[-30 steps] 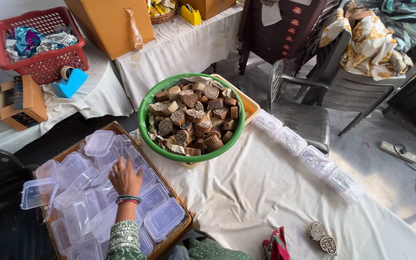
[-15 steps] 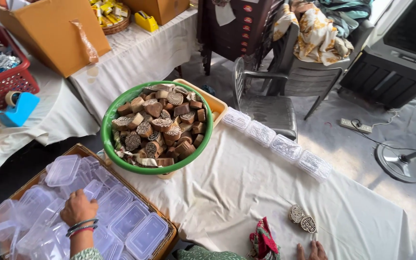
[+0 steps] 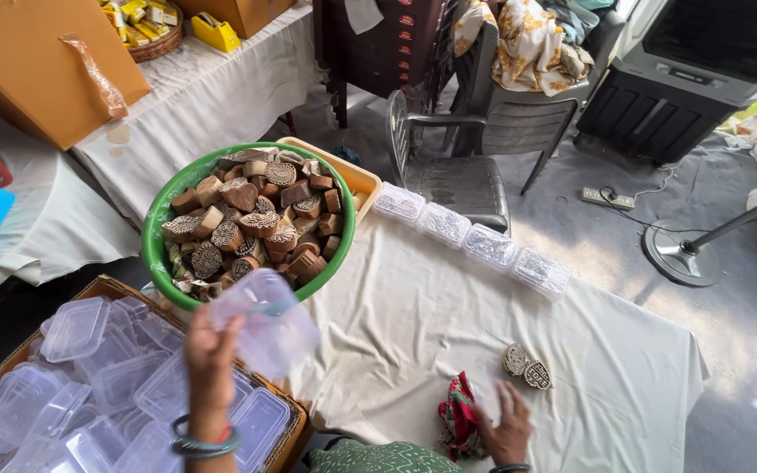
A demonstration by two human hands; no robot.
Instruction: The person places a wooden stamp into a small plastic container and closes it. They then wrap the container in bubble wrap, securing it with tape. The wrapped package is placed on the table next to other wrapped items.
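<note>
Clear plastic lidded container pinched aloft by left hand, clear of its stock box; right hand rests spread, empty, on white cloth.

left hand raised, clear container lifted

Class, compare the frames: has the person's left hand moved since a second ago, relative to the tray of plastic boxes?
Yes. The left hand has risen off the tray, lifting one clear box toward the green bowl.
</note>
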